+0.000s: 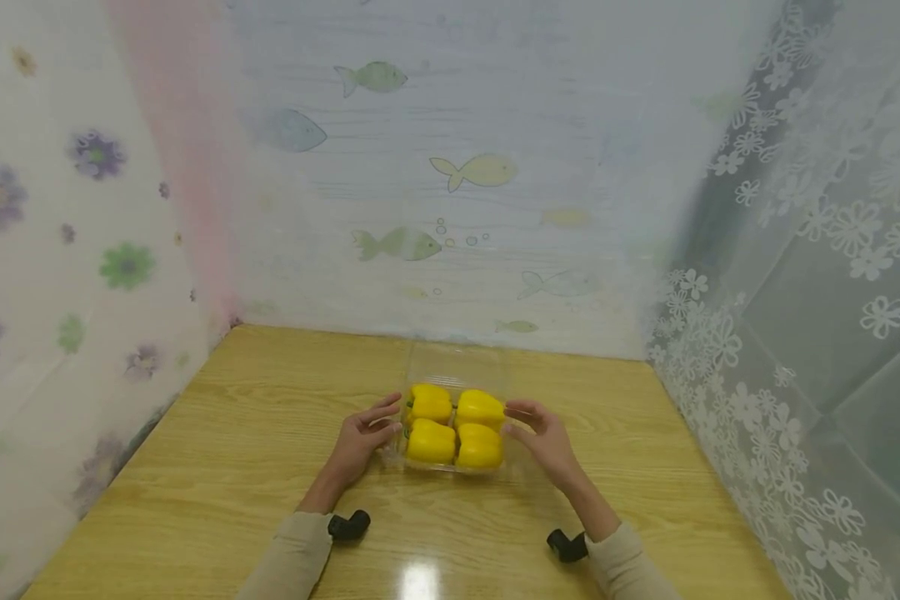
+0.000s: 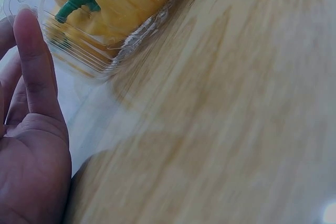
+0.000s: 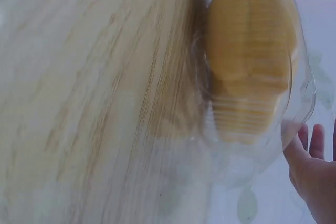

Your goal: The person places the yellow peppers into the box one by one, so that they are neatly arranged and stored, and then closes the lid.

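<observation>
Several yellow bell peppers (image 1: 431, 442) sit in two rows inside a clear plastic clamshell box (image 1: 450, 469) on the table. The box's lid (image 1: 457, 363) is raised at the far side. My left hand (image 1: 356, 442) is at the box's left side, fingers fairly straight. In the left wrist view, its thumb (image 2: 32, 61) is at the rim, near a pepper with a green stem (image 2: 79, 2). At the right side is my right hand (image 1: 547, 442), fingers extended. The right wrist view shows its thumb (image 3: 294, 142) at the clear rim; whether it presses there is hard to tell.
The wood-grain table (image 1: 270, 433) extends around the box. Behind it hangs a sheet with fish prints (image 1: 487, 171). A flowered sheet (image 1: 127, 265) is on the left, a lace-patterned curtain (image 1: 855, 242) on the right. Black wrist cameras (image 1: 567, 546) project inward from both wrists.
</observation>
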`<move>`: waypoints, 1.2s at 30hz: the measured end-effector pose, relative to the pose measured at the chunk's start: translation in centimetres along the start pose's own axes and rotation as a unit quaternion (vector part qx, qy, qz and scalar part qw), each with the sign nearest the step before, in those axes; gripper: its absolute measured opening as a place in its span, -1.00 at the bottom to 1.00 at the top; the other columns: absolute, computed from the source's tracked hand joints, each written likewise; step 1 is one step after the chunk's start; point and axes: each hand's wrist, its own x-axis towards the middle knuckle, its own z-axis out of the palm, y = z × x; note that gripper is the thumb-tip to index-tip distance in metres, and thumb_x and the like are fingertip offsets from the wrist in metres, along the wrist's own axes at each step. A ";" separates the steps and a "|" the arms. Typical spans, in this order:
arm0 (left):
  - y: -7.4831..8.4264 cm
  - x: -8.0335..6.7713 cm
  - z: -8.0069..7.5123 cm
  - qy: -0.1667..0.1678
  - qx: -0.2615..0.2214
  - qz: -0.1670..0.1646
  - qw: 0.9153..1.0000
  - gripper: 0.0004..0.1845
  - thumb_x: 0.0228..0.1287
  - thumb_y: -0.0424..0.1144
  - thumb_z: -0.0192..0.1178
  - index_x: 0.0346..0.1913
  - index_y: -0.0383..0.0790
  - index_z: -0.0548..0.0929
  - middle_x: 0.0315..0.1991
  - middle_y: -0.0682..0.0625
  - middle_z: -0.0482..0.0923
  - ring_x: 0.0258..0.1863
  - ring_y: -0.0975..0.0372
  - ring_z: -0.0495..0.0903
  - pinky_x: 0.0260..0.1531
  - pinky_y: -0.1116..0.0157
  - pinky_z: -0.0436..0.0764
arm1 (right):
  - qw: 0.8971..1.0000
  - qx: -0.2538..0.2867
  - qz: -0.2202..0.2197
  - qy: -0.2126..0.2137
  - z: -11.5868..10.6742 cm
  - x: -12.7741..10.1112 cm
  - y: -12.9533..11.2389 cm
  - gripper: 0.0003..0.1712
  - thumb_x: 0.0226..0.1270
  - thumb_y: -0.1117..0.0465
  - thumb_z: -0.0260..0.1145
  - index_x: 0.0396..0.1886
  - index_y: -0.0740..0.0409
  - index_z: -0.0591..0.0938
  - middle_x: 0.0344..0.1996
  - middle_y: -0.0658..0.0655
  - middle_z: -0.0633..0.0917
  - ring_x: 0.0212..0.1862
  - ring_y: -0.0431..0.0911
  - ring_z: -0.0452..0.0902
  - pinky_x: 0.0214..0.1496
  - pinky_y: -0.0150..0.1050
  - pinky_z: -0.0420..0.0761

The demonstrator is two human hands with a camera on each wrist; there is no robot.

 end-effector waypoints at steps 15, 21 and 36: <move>-0.1 -0.1 0.0 -0.005 0.012 -0.002 1.000 -0.53 0.42 -0.35 0.28 0.32 -0.45 0.54 0.54 -0.18 0.26 -0.18 0.35 0.63 -0.42 0.44 0.57 | 0.987 0.135 0.070 0.043 -2.6 2.4 2.2 -0.32 0.50 0.40 0.22 0.50 0.47 0.20 0.48 0.43 0.20 0.44 0.11 0.30 0.23 -0.37 0.56; 0.2 -0.1 0.1 -0.002 0.016 0.001 1.000 -0.53 0.42 -0.35 0.28 0.31 -0.47 0.54 0.53 -0.19 0.28 -0.20 0.35 0.62 -0.42 0.44 0.57 | 0.977 0.176 0.111 0.050 -3.1 4.2 2.6 -0.31 0.54 0.40 0.17 0.54 0.43 0.13 0.51 0.44 0.14 0.50 0.27 0.18 0.23 -0.30 0.59; 0.3 -0.1 0.1 -0.001 0.018 -0.002 1.000 -0.52 0.42 -0.34 0.28 0.32 -0.47 0.54 0.53 -0.18 0.27 -0.16 0.35 0.64 -0.39 0.43 0.56 | 0.979 0.077 0.148 -0.119 -3.4 7.8 3.6 -0.26 0.70 0.19 -0.03 0.62 0.41 -0.11 0.54 0.55 0.03 0.54 0.36 0.06 0.50 0.12 0.25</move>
